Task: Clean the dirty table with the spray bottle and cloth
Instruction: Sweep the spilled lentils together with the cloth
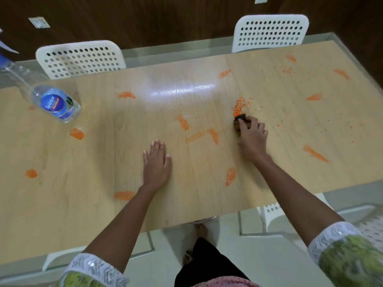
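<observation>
Head view: right hand (pixel 251 136) fingers (pixel 244 125) pinch a dark cloth (pixel 240 119) against orange crumbs (pixel 240 106), left hand (pixel 157 162) flat, fingers together (likely bracing) on the bench (pixel 103 162), spray bottle (pixel 56 103) well left

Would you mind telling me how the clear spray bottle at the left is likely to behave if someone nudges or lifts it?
The spray bottle looks tall and narrow, so a sideways nudge near its top might tip it. Its clear plastic wall suggests it is fairly light, though how full it is cannot be told. The table is smooth and glossy, so it may slide before tipping.
</observation>
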